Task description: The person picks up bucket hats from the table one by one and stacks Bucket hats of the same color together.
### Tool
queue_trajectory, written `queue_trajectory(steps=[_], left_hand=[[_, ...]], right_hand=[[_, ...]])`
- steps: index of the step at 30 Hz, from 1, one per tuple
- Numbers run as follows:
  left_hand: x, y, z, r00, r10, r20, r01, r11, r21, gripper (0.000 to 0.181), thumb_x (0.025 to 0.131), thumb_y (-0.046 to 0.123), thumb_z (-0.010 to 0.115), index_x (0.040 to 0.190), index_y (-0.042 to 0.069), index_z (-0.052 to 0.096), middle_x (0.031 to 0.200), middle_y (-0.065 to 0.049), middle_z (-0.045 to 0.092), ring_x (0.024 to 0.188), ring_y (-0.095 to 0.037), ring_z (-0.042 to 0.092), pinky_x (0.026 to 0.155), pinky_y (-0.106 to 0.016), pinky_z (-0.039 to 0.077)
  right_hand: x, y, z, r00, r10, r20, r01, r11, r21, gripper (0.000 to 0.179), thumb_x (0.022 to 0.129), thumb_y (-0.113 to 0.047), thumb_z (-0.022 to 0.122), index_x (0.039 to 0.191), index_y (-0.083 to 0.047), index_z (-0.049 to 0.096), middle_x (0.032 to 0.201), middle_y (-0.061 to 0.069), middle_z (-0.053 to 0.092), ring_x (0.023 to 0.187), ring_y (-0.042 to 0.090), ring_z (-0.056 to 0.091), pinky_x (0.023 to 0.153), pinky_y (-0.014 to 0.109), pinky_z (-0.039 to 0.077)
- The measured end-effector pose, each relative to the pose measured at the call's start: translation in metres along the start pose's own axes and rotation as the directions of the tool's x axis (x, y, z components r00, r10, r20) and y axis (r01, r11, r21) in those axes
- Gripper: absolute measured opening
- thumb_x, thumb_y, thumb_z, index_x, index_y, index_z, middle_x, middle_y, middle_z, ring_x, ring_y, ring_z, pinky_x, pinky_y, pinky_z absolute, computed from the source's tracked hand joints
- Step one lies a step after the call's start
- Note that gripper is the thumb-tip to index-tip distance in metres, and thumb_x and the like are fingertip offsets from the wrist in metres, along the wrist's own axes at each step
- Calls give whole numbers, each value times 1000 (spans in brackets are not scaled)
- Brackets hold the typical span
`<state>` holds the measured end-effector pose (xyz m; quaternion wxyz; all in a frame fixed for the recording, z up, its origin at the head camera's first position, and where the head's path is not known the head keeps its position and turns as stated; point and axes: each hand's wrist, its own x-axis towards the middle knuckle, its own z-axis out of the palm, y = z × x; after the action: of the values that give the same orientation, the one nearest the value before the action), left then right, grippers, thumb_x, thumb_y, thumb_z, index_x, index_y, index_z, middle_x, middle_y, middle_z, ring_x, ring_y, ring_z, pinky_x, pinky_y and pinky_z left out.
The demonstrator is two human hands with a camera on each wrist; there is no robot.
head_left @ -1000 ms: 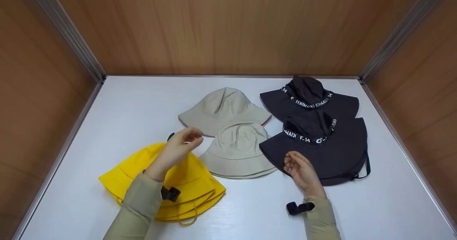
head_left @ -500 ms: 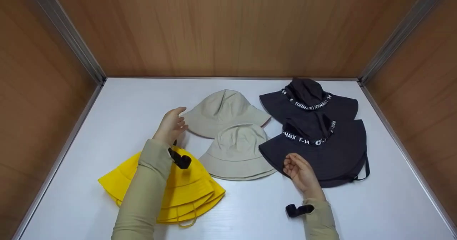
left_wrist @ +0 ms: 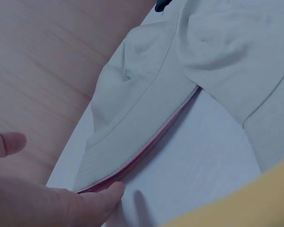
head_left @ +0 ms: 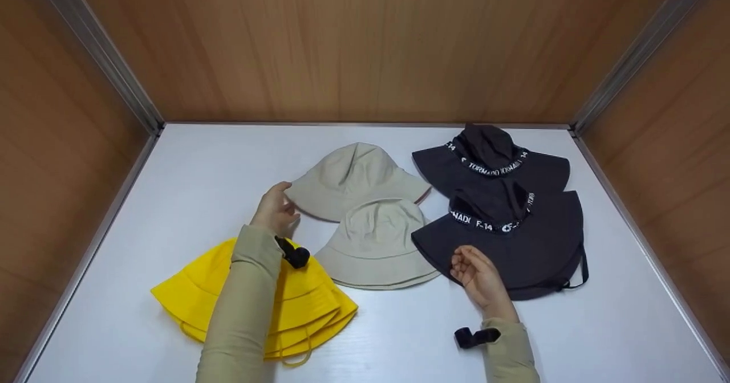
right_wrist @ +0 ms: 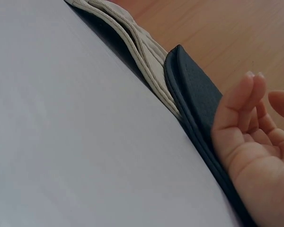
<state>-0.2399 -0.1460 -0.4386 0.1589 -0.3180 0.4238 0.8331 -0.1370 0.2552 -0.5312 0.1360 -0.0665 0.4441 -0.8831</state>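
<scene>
My left hand (head_left: 276,209) is at the left tip of the far beige bucket hat (head_left: 353,180). In the left wrist view its fingers (left_wrist: 92,203) reach under the pink-lined brim edge, while the thumb (left_wrist: 9,143) stands apart from the cloth. A second beige bucket hat (head_left: 379,235) lies in front, overlapping the far one. My right hand (head_left: 479,277) holds nothing; its fingers curl loosely over the brim of the near black hat (head_left: 547,246) in the head view. The right wrist view shows this hand (right_wrist: 255,146) beside the black brim (right_wrist: 196,85).
Several stacked yellow bucket hats (head_left: 308,309) lie under the left forearm, a cord loop hanging from their front. Another black hat (head_left: 544,169) with white lettering lies at the back right. Wooden walls (head_left: 365,47) enclose the white table (head_left: 388,337) at the back and sides.
My left hand has moved from above the yellow hats, left and away from me, then slightly down to the far beige hat's brim. The right hand has stayed in place.
</scene>
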Motion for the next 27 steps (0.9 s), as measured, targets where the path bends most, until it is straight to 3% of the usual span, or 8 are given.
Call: queue_trajectory(steps=[4,8,11,15,19,23,25,27], left_hand=[[6,-4,-2,999,-14,-49,11,999,-49,67,98,25,45,153,25,5,149,-10,23,134,-16,30,115,-33,23],[13,-6,-4,997,-11,-80,3,996,-94,63,99,25,43,152,20,10,132,-6,35,126,-13,36,112,-29,27],[16,-7,-5,998,-3,-59,-6,989,-151,62,100,24,42,152,16,10,118,-5,39,122,-13,39,112,-28,28],[19,-8,-3,1000,12,6,-11,983,-184,56,100,21,41,150,15,17,112,-4,41,115,-12,43,109,-26,32],[20,-11,3,999,29,28,-24,989,-147,39,98,15,45,136,11,37,106,-2,43,97,-10,44,97,-21,39],[19,-16,10,999,45,21,-45,999,-28,17,95,11,50,112,9,46,98,-2,44,86,-10,42,82,-16,42],[19,-19,13,998,53,24,-54,998,38,17,95,9,50,111,8,45,97,-2,43,85,-11,41,78,-17,42],[20,-22,15,997,73,29,-76,992,103,26,94,8,49,120,7,44,100,-3,45,86,-13,43,78,-21,42]], right_hand=[[0,-1,1,1000,2,-15,-2,1000,-6,38,104,-8,27,93,-11,64,83,-2,63,72,7,57,70,21,51],[0,-1,3,1000,10,-22,-10,1000,-2,38,103,-7,27,93,-11,63,82,-2,63,72,7,58,70,21,50],[0,-1,3,1000,9,-18,-9,1000,1,39,104,-7,26,93,-11,63,82,-2,64,72,7,58,70,21,50],[0,-1,3,1000,2,-7,-2,1000,-1,39,104,-7,26,93,-11,63,82,-2,65,72,6,58,70,20,50],[0,-1,3,1000,-8,-13,8,1000,-10,38,104,-7,26,93,-11,62,82,-2,65,71,6,58,69,20,50],[0,-1,3,999,-12,-31,12,1000,-18,37,104,-7,28,92,-11,63,82,-2,64,71,6,57,69,20,50],[-1,-1,4,999,-7,-38,6,1000,-17,37,103,-7,28,92,-11,63,82,-3,64,71,6,57,69,20,50],[-1,-1,4,999,-1,-43,0,1000,-19,38,103,-7,28,91,-12,63,81,-3,63,71,6,57,69,20,50]])
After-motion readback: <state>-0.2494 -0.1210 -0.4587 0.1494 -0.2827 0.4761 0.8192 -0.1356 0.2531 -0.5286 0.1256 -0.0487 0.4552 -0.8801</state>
